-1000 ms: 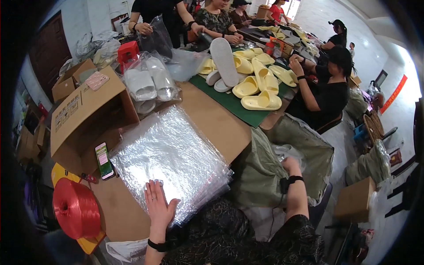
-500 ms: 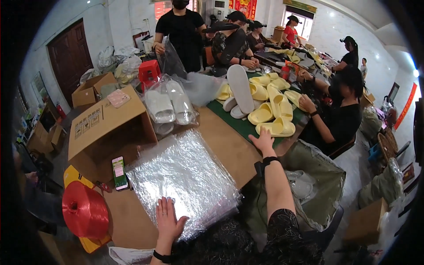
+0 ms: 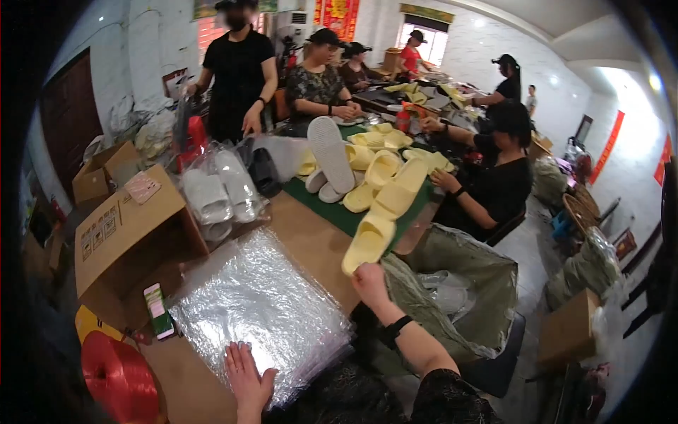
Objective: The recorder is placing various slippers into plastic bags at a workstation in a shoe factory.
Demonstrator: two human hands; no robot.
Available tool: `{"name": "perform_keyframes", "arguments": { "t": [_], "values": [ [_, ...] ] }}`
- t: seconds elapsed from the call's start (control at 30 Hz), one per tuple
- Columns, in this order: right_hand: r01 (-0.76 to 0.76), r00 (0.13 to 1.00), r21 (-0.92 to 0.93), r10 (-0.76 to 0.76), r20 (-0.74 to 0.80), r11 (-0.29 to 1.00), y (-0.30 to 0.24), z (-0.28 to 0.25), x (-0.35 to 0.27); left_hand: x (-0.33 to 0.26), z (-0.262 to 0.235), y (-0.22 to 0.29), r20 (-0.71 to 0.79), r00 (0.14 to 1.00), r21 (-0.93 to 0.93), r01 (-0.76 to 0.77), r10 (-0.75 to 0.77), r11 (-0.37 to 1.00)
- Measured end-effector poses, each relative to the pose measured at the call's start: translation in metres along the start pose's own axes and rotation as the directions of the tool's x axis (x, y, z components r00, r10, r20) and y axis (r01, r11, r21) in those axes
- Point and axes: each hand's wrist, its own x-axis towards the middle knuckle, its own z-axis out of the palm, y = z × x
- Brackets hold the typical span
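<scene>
My right hand [image 3: 371, 284] is closed round the near end of a yellow slipper [image 3: 369, 246], at the near edge of a slipper pile. The slipper's far end meets another yellow slipper [image 3: 400, 189]; I cannot tell if they touch. Flat on a stack of clear plastic bags [image 3: 261, 290] lies my left hand [image 3: 247, 373], fingers stretched out and holding nothing. Beyond my right hand, more yellow slippers [image 3: 359, 198] are heaped on a green mat [image 3: 300, 191], with a light grey slipper [image 3: 330, 152] propped sole outward among them.
An open cardboard box [image 3: 134, 219] stands left, beside bagged white slippers [image 3: 233, 184] and a dark slipper [image 3: 265, 172]. Nearer are a phone [image 3: 158, 311] and a red twine roll [image 3: 116, 378]. A green sack [image 3: 487, 268] stands right; a person [image 3: 487, 169] sits beyond it.
My right hand has closed on a yellow slipper and drawn it toward me. My left hand stays flat on the bags. A dark slipper now shows beside the bagged white ones.
</scene>
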Motion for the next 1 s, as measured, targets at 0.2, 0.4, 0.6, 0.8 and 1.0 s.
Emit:
{"name": "perform_keyframes", "arguments": {
  "t": [0.2,0.4,0.6,0.8,1.0],
  "values": [
    [0.278,0.925,0.437,-0.360,0.118,0.856,-0.097,-0.013,-0.019,0.003,0.000,0.003,-0.003,1.000,0.009,-0.023,0.023,1.000],
    [0.315,0.861,0.516,-0.469,0.198,0.796,-0.120,-0.026,0.013,0.004,0.001,0.003,0.019,1.000,0.002,-0.013,0.013,1.000],
    [0.275,0.913,0.254,-0.334,0.234,0.927,-0.075,-0.043,0.032,0.000,0.004,0.001,-0.038,0.999,0.031,-0.025,0.026,0.999],
    [0.095,0.995,0.214,-0.100,0.013,0.972,-0.054,-0.053,0.033,-0.002,0.003,0.000,-0.036,0.999,0.020,-0.014,0.015,1.000],
    [-0.303,0.948,-0.059,0.294,-0.126,0.951,-0.007,-0.037,0.036,0.008,0.002,0.007,-0.069,0.996,-0.022,-0.055,0.053,0.998]
  ]
}}
